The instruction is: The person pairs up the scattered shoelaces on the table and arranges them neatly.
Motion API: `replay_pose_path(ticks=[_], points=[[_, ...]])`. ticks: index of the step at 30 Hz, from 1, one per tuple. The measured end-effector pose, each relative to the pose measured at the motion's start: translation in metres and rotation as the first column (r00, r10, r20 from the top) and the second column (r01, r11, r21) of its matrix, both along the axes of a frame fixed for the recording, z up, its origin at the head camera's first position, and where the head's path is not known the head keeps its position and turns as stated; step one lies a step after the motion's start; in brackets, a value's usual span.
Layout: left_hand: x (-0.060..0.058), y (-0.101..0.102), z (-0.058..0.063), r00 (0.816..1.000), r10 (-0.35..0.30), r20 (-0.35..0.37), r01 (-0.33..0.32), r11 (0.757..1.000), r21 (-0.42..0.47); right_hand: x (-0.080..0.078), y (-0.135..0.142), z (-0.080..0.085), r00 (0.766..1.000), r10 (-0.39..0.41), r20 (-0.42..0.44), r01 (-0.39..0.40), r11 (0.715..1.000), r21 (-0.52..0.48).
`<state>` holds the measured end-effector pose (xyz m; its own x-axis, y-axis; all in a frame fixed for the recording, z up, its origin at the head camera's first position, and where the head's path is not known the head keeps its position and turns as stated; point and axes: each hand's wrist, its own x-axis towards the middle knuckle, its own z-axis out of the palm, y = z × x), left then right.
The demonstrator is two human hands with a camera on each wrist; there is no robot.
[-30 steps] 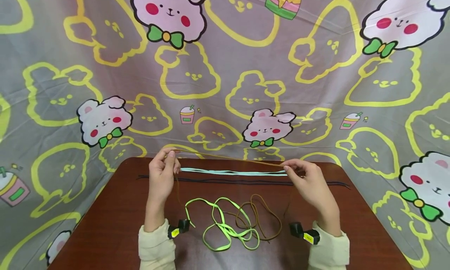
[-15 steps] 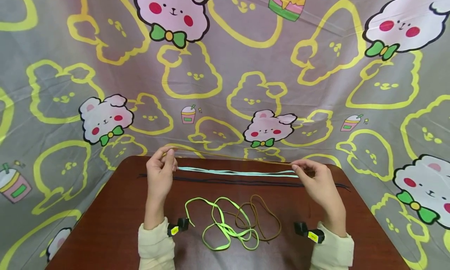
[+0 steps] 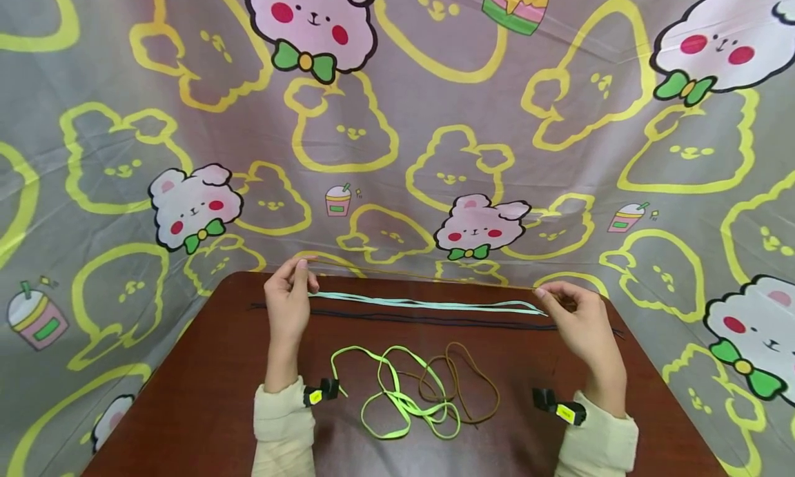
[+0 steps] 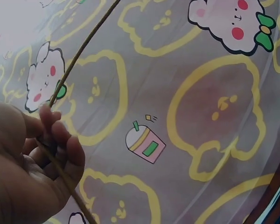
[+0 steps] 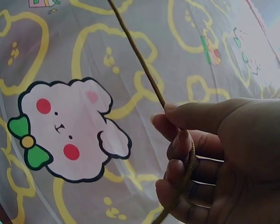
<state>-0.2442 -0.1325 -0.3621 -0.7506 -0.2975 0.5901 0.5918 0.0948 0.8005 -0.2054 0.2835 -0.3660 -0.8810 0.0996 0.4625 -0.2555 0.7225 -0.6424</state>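
Observation:
A thin brown shoelace (image 3: 397,273) stretches nearly straight above the back of the table. My left hand (image 3: 288,301) pinches it between thumb and index finger at its left. In the left wrist view, the rest of the brown shoelace (image 4: 86,42) passes across the palm and runs down below the hand. My right hand (image 3: 580,318) pinches the other side, lower than the left. The right wrist view shows the braided shoelace (image 5: 140,55) going under the thumb, then bending down over the curled fingers. Both loose ends are out of sight.
A light blue shoelace (image 3: 428,304) and a dark shoelace (image 3: 397,318) lie lengthwise near the back of the brown table (image 3: 205,394). Nearer lie a tangled neon green shoelace (image 3: 397,395) and a looped brown lace (image 3: 495,387). A patterned cloth (image 3: 397,187) hangs behind.
My right hand has moved to the right, sliding along the brown shoelace, so the taut stretch between the hands is longer. The left hand has stayed nearly in place. Laces on the table lie unchanged.

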Motion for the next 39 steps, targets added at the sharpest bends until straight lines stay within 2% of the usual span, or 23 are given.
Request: replay_pose_path(ticks=[4,9,12,17,23,28,32,36,39], points=[[-0.003,-0.001,-0.005,0.999,-0.015,0.033,0.015,1.000,-0.006,0.000,0.005,-0.002,1.000,0.007,-0.003,-0.007,1.000,-0.006],[-0.008,-0.003,-0.010,0.998,0.025,0.054,-0.026,1.000,0.011,0.003,0.015,-0.001,1.000,-0.001,-0.016,0.000,1.000,-0.030],[-0.009,-0.006,-0.013,0.998,0.047,0.052,-0.049,0.998,0.039,0.005,0.023,0.000,0.999,-0.021,-0.028,0.020,0.999,-0.046],[-0.010,-0.008,-0.015,0.998,0.047,0.033,-0.049,0.998,0.049,0.006,0.033,-0.001,0.998,-0.047,-0.037,0.045,0.997,-0.067],[-0.008,-0.010,-0.018,0.998,0.066,0.014,-0.065,0.997,-0.029,0.005,0.042,-0.005,0.999,-0.044,-0.032,0.043,0.999,-0.034],[-0.010,-0.017,-0.021,1.000,0.013,-0.004,-0.013,0.999,-0.042,0.004,0.052,-0.005,0.999,-0.039,0.016,0.038,0.999,0.036],[-0.010,-0.030,-0.024,0.999,0.040,-0.033,-0.043,0.994,-0.096,0.004,0.062,-0.003,0.997,-0.059,0.057,0.053,0.993,0.103],[-0.022,-0.047,-0.035,0.995,0.102,0.005,-0.100,0.980,-0.169,0.005,0.071,-0.002,0.995,-0.068,0.077,0.056,0.986,0.155],[-0.030,-0.058,-0.045,0.990,0.141,0.028,-0.130,0.959,-0.253,0.006,0.075,-0.003,0.993,-0.064,0.099,0.046,0.983,0.178]])
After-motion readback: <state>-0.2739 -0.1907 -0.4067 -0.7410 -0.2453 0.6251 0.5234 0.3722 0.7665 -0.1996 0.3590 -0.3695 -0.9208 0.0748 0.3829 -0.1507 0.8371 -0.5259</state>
